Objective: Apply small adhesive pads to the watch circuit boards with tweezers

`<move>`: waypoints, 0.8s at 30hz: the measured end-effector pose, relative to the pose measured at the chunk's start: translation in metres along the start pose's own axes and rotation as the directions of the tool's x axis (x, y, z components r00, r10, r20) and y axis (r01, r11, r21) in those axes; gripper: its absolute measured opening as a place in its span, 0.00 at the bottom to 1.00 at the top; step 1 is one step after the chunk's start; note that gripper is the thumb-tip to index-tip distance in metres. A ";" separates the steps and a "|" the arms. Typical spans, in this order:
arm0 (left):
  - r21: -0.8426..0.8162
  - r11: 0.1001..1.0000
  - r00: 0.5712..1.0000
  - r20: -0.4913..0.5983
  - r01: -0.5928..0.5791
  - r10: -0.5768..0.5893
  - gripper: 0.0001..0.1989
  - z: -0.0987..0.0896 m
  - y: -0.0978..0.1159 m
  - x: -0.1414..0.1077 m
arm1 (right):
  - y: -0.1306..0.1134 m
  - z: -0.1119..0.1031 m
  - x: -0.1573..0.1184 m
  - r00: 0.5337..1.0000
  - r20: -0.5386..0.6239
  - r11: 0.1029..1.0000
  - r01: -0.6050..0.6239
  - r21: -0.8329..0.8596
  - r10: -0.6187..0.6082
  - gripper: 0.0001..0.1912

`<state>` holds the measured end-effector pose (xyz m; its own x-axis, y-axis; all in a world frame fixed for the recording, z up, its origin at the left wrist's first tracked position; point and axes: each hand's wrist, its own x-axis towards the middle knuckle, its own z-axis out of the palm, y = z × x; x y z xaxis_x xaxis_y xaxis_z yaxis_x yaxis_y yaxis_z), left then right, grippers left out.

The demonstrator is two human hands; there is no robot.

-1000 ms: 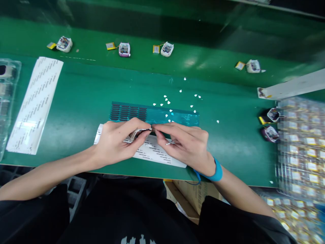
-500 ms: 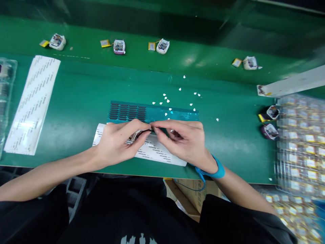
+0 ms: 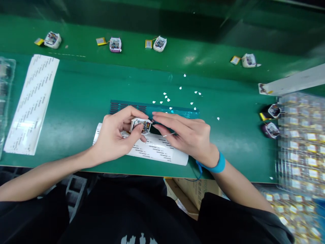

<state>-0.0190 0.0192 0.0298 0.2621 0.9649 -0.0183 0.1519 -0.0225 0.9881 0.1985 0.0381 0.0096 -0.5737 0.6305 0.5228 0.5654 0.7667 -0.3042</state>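
My left hand (image 3: 118, 134) grips a small white-rimmed device (image 3: 141, 125), its open side with circuit parts facing up and the thumb lying over it. At the device's right edge, my right hand (image 3: 186, 134) has thumb and index finger close together; a small dark piece shows at the tips, too small to name. A thin pale strip (image 3: 169, 135) shows by the right thumb. Under the hands lies a white printed sheet (image 3: 157, 149), and behind them a blue-green strip (image 3: 127, 105) with rows of dark pieces.
White sheet (image 3: 33, 105) at left. Open devices with yellow batteries stand along the back, such as a purple one (image 3: 115, 44). Small white stickers (image 3: 166, 97) are scattered mid-table. Clear trays (image 3: 299, 142) are stacked at right, near two dark devices (image 3: 271, 130).
The device has turned so that its open face shows between my left fingers. My right fingers are more stretched out, and the thin pale strip shows by the thumb.
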 end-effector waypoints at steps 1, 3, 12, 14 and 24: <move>0.007 1.000 1.000 0.003 0.002 -0.002 0.06 0.000 0.000 0.000 | 0.000 0.001 -0.001 1.000 -0.001 1.000 0.017 -0.006 -0.017 0.10; 0.027 1.000 1.000 0.004 0.011 -0.012 0.08 0.001 -0.001 0.000 | -0.001 0.003 -0.003 0.999 -0.005 0.999 0.045 -0.024 -0.045 0.09; 0.108 0.994 1.000 0.028 0.003 -0.006 0.09 0.002 -0.007 -0.005 | -0.006 -0.003 -0.009 0.985 0.039 0.979 0.169 -0.113 -0.165 0.15; 0.126 0.992 0.999 0.039 -0.011 0.006 0.10 0.003 -0.007 -0.006 | -0.008 -0.005 -0.009 0.978 0.070 0.972 0.202 -0.122 -0.194 0.16; 0.221 0.958 0.973 -0.103 -0.180 0.207 0.09 0.013 -0.012 -0.014 | -0.023 0.008 -0.010 0.977 0.000 0.933 0.204 -0.296 -0.213 0.19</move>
<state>-0.0123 0.0022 0.0162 0.1887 0.9610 0.2022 0.3091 -0.2536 0.9166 0.1866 0.0146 0.0047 -0.6810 0.4527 0.5755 0.5863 0.8080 0.0582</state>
